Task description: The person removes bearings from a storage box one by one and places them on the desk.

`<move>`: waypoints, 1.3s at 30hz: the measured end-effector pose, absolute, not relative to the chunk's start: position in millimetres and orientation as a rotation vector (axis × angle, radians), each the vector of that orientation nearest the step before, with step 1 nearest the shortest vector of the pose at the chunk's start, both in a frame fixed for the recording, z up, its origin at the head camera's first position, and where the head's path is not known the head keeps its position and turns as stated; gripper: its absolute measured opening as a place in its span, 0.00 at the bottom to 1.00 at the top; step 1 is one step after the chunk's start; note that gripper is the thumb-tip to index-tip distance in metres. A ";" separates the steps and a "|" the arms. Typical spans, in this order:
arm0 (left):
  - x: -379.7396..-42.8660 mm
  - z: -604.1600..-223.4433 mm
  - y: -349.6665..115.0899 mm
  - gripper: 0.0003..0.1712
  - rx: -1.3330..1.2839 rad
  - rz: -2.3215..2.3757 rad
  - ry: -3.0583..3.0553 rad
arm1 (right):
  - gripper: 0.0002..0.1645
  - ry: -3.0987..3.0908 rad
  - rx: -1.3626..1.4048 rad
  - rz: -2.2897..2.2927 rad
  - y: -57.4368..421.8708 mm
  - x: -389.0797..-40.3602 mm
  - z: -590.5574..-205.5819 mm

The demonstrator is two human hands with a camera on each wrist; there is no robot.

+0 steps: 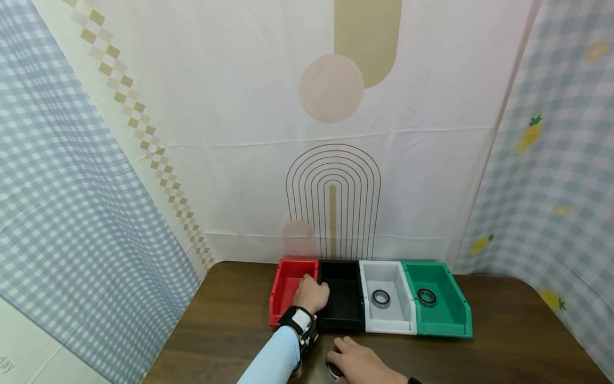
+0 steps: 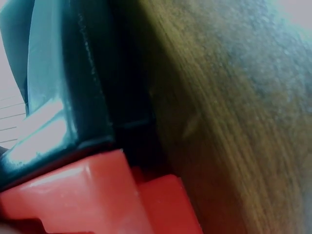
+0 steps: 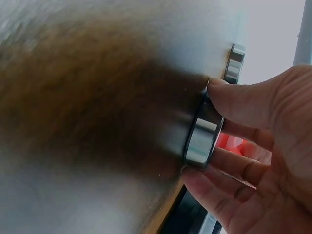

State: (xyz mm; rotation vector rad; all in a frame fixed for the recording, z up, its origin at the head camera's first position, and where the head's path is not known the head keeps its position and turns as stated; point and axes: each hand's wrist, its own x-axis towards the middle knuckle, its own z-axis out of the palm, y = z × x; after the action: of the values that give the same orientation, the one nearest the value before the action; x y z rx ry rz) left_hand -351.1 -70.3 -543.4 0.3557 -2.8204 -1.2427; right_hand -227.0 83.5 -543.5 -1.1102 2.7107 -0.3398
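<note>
My left hand [image 1: 310, 295] reaches over the red bin [image 1: 274, 298], at its border with the black bin [image 1: 342, 293]. Its fingers point down into the red bin and whatever lies under them is hidden, so I cannot tell if it holds anything. Close to the table's near side, my right hand [image 1: 361, 361] pinches a metal ball bearing [image 3: 201, 141] by its rim, between thumb and fingers. The bearing stands on edge in the right wrist view, at the wooden surface. A second bearing [image 3: 235, 63] sits just beyond the thumb.
A white bin [image 1: 390, 325] and a green bin [image 1: 446, 288] continue the row to the right, each with one bearing inside. The bins stand side by side at the back of the brown wooden table [image 1: 220, 309], against a hanging cloth [image 1: 240, 186].
</note>
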 end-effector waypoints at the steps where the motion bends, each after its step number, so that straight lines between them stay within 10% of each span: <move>1: -350.7 -543.4 -69.7 0.39 0.360 -1.248 -2.820 | 0.17 2.714 -1.109 -0.334 84.3 -227.1 -543.8; 24: -333.4 -531.8 -64.7 0.29 -0.033 -0.328 -2.615 | 0.27 2.712 -1.215 -0.530 105.3 -229.7 -531.0; 39: -264.7 -507.0 -87.0 0.32 -0.222 -0.795 -2.696 | 0.27 3.233 -1.058 -0.559 145.7 -247.1 -513.0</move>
State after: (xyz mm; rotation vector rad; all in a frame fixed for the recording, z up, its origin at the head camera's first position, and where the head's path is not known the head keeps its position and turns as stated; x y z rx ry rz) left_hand -264.7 -87.0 -507.0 -0.2217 -2.6964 -0.7955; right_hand -247.1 145.7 -513.0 -1.0582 3.2325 -0.5589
